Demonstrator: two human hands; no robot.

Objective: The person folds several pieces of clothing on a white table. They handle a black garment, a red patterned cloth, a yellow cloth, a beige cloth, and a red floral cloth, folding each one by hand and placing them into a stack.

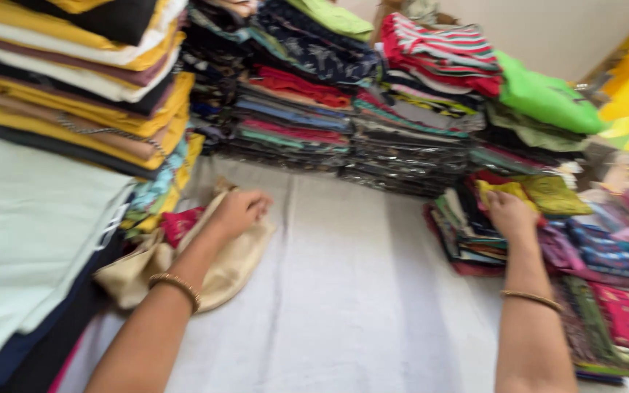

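2 bare hands work among stacked clothing on a pale sheet (343, 291). At about 9 o'clock the left hand (240, 211) presses down on a cream folded garment (231, 266), fingers curled together against the cloth, with a pink embroidered piece (180, 223) tucked just beside it; motion blur hides whether the fingers pinch the cream fabric or merely rest on it. At about 3 o'clock the right hand (509, 215) lies on top of a low stack of folded clothes (467, 236), fingertips closing on a yellow-green folded piece (540, 193) at the top.

At 12 o'clock a wall of plastic-wrapped piles (402, 156) rises, and at 10 o'clock a tall yellow, white and black pile (74, 80) leans out over the left forearm. My judgement: tugging the cream garment from under that overhang could bring the pile sliding, and dragging the yellow-green piece 1-handed could skew the low stack beneath it.
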